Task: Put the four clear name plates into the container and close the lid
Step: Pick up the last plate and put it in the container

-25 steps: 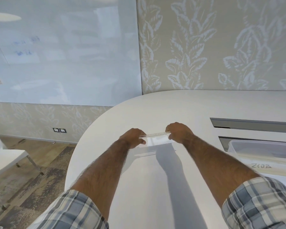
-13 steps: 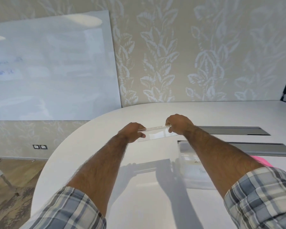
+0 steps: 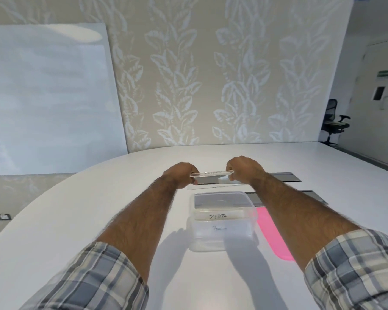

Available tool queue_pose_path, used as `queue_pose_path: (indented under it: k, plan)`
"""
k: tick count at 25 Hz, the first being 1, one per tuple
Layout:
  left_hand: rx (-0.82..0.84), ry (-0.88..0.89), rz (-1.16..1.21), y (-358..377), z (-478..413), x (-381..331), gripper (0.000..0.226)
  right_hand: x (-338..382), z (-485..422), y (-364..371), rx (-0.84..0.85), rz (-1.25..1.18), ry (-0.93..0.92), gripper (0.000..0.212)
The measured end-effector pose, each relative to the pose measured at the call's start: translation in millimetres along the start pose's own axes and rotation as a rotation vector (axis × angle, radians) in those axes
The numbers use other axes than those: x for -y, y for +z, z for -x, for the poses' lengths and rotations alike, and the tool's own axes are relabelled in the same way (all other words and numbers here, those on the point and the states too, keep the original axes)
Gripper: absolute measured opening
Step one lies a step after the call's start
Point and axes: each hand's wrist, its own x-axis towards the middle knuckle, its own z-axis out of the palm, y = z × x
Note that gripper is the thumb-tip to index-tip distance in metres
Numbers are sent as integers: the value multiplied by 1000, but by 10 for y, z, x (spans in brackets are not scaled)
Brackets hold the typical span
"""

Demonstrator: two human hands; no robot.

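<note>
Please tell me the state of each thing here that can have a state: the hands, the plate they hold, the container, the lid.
Left hand: closed on the left end of the clear name plate.
Right hand: closed on its right end.
Clear name plate: held level, above the table, beyond the container.
Container: open, labelled plates inside.
Pink lid: off, flat on the table.

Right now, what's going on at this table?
A person holds one clear name plate by its ends, left hand and right hand, raised just beyond the open clear container on the white table. Plates labelled in handwriting already sit inside; how many is unclear. A pink lid lies beside the container, not yet on.
</note>
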Motion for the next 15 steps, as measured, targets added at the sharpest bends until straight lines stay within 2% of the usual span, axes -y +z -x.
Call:
queue_pose_path:
  k: [10, 15]
  plan:
    - [75, -35, -82, 476, -151, -106, 45, -214, 52, 489, 55, 41, 8, 30]
    - [94, -59, -113, 695, -176, -95, 41, -259, -28, 725, 103, 10, 4, 28]
